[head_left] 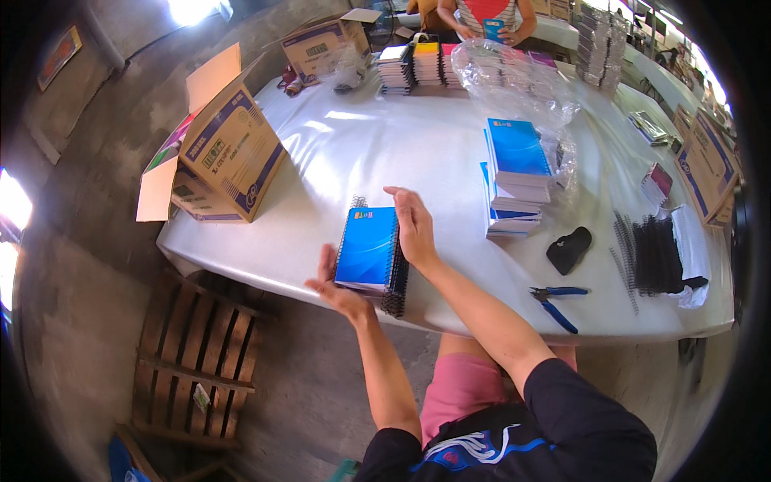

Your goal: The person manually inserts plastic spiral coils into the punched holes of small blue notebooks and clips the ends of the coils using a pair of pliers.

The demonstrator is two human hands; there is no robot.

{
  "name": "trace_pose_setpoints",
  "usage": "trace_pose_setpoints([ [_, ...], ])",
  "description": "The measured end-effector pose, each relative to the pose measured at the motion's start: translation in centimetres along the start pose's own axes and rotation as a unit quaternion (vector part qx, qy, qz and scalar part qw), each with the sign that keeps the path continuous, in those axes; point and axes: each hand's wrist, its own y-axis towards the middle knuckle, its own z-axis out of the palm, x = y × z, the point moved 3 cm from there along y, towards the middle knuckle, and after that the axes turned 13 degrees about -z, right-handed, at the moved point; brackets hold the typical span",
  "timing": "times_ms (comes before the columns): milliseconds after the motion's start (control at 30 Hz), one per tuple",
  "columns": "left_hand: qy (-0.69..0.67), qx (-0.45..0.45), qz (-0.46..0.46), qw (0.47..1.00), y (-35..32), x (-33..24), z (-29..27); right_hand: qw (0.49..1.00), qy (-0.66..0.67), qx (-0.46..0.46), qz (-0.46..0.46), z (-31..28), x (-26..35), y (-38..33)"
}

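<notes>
A stack of blue-covered spiral notebooks point(365, 249) sits near the table's front edge, black wire coils showing along its sides. My left hand point(344, 294) is open at the stack's lower left corner, thumb and fingers apart. Along the right side, my right hand point(414, 229) stands on edge with its fingers stretched out, close to the coils. Neither hand is wrapped round anything; whether the palms touch the stack I cannot tell. Farther right is a taller pile of blue-covered books point(518, 153), unevenly stacked.
Blue-handled pliers point(554, 301), a black pouch-like object point(569, 251) and black binding coils point(657, 253) lie on the right. An open cardboard box point(225, 161) stands at the left. Clear plastic wrap point(514, 80) and more notebooks point(428, 64) are at the back, where another person point(488, 20) holds a blue book.
</notes>
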Motion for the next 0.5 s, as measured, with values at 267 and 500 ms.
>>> trace_pose_setpoints([
  [267, 0.154, 0.306, 0.321, 0.883, -13.3, -6.3, -3.4, 0.885, -0.465, 0.033, 0.013, -17.1, 9.4, 11.7],
  [500, 0.522, 0.435, 0.241, 0.693, -21.0, 10.3, -0.6, 0.822, -0.452, 0.221, 0.265, -21.6, 7.0, 13.3],
])
